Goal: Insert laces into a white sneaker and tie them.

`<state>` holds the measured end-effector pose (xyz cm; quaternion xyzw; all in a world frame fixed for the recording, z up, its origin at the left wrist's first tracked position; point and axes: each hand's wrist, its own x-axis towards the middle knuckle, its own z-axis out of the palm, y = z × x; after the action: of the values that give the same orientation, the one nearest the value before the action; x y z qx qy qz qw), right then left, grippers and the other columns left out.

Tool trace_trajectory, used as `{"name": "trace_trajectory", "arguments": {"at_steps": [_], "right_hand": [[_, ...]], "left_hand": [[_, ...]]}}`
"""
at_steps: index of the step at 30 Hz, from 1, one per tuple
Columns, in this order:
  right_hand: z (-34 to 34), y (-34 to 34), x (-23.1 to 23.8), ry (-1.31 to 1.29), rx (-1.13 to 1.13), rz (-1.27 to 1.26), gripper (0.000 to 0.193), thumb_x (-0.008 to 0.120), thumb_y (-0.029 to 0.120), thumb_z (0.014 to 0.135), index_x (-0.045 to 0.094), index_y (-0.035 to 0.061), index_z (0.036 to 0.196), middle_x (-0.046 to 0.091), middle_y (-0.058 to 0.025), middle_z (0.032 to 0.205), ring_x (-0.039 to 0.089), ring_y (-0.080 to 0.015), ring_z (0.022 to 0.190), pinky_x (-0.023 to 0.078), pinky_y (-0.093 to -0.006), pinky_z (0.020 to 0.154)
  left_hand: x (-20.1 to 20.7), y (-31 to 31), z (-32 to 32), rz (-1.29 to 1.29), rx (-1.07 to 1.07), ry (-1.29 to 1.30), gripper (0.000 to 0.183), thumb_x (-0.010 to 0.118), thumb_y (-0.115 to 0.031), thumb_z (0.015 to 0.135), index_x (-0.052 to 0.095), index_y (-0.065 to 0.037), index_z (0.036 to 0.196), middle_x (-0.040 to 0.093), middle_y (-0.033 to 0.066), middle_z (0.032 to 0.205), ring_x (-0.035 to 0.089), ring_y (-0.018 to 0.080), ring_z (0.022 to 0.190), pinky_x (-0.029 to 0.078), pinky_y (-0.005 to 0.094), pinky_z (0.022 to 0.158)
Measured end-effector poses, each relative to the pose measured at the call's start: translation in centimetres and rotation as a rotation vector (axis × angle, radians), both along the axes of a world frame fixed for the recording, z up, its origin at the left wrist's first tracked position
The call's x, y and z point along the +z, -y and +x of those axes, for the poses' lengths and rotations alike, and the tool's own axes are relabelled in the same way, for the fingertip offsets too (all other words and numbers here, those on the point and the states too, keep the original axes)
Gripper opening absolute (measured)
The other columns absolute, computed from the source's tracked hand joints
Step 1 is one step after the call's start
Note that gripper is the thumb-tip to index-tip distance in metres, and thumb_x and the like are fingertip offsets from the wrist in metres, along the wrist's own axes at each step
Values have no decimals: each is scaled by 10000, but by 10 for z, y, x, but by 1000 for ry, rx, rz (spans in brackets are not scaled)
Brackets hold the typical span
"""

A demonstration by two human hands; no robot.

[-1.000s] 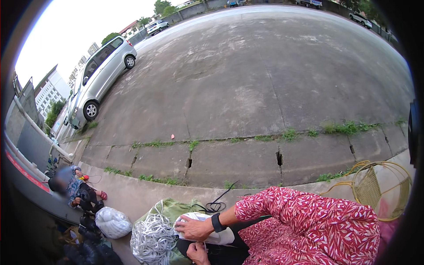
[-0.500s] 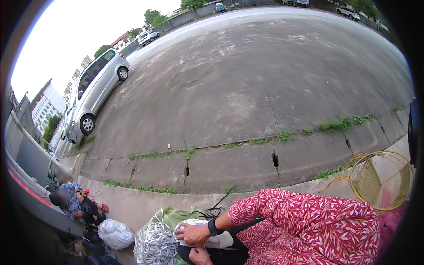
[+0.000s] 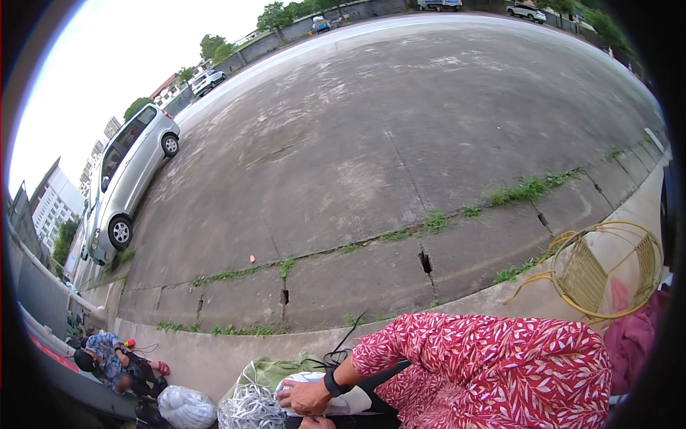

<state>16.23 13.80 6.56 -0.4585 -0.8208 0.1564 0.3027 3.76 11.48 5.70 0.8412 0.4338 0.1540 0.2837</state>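
My right hand (image 3: pixel 304 397), with a dark band at the wrist, lies over a white shoe-like piece (image 3: pixel 351 402) on my lap. Its fingers are curled onto the piece. Just below, my left hand (image 3: pixel 317 423) is cut by the lower edge; its knuckles look bent, and whatever it holds is hidden. A heap of white laces (image 3: pixel 251 409) lies left of my hands, in front of a green sack (image 3: pixel 274 371). Dark cords (image 3: pixel 336 355) stick up behind the piece.
A stuffed white bag (image 3: pixel 186 407) stands left of the laces, near another seated person (image 3: pixel 111 357). A woven chair frame (image 3: pixel 607 272) and purple cloth (image 3: pixel 639 339) are on the right. Beyond the kerb's grass lie the concrete yard (image 3: pixel 343 150) and a silver van (image 3: pixel 136 179).
The view has shifted, so the van and yard sit further left. Both hands appear lower, the left one now mostly cut off. The right hand stays on the white piece.
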Motion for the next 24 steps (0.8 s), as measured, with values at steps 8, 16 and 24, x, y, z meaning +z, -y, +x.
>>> {"name": "trace_trajectory", "arguments": {"at_steps": [8, 16, 24], "right_hand": [[-1, -2, -3, -32, -36, 66, 147, 615, 195, 563, 647, 65, 626, 542, -82, 1033, 404, -285, 1112, 234, -494, 939], [-1, -1, -1, -47, -12, 52, 138, 604, 166, 606, 637, 38, 646, 547, -108, 1086, 405, -306, 1127, 231, -516, 957], [1, -4, -3, 0, 3, 46, 178, 582, 153, 653, 640, 21, 757, 548, -125, 1082, 408, -310, 1138, 237, -514, 958]], "left_hand": [[2, 7, -4, 80, -2, -75, 280, 564, -217, 866, 585, 12, 705, 545, 91, 550, 535, 157, 477, 431, 291, 446], [7, 9, -4, 171, 14, -138, 277, 566, -218, 862, 586, 8, 702, 544, 95, 549, 535, 161, 477, 432, 295, 448], [20, 6, -9, 286, 49, -212, 274, 567, -218, 858, 587, 5, 700, 543, 100, 547, 534, 166, 477, 432, 298, 451]]}}
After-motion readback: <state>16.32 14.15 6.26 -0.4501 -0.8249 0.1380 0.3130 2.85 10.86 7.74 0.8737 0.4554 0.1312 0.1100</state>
